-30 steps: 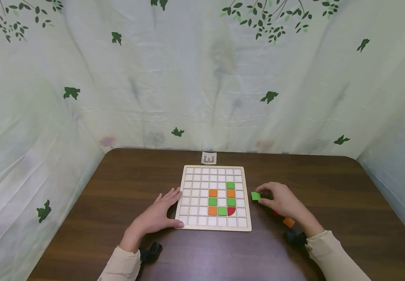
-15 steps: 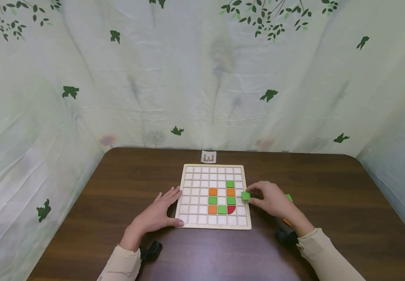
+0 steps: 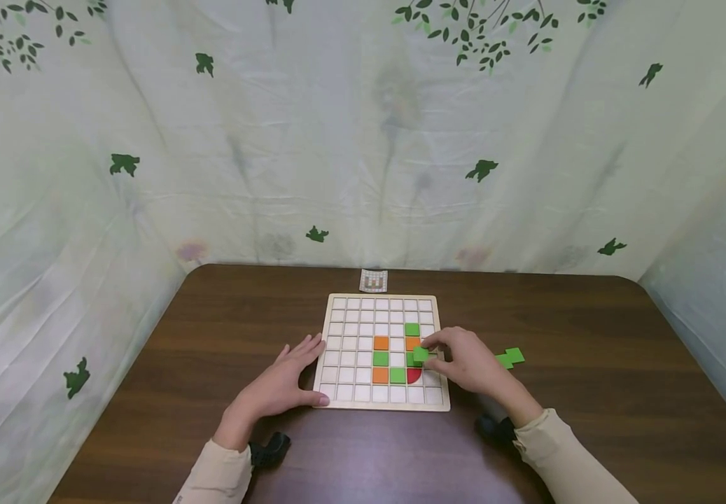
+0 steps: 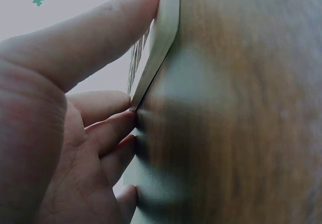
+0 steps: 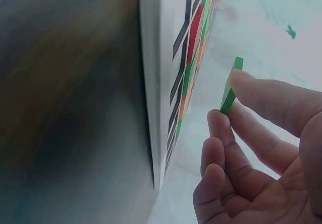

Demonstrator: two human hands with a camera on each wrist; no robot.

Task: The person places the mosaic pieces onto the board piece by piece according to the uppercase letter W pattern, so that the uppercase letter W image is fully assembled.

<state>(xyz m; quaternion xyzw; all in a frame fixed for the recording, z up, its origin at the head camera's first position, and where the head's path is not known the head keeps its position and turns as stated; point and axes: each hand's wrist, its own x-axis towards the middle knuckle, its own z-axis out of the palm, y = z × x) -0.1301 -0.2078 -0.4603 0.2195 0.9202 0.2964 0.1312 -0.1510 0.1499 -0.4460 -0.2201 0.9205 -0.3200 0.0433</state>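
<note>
My right hand [image 3: 466,358] pinches a green square tile [image 3: 421,355] between thumb and fingers, over the right part of a white gridded board [image 3: 344,394] with a pale wooden rim. In the right wrist view the tile [image 5: 229,101] is tilted on edge and stands apart from the board's face. My left hand [image 3: 283,383] rests along the board's left side, thumb on the near corner, the straight fingers against the edge. On the grid lie orange, green and red pieces, among them a rounded red one [image 3: 414,376]. The held tile partly covers a green one.
Loose green tiles [image 3: 514,355] lie on the dark wooden table [image 3: 262,301] right of the board, partly behind my right wrist. A small card with a printed grid pattern [image 3: 373,281] lies at the table's far edge. A leaf-printed curtain [image 3: 243,175] hangs behind the table.
My right hand has carried the green tile leftward from the table beside the board to above the grid, uncovering green tiles at the right. The left hand has stayed in place.
</note>
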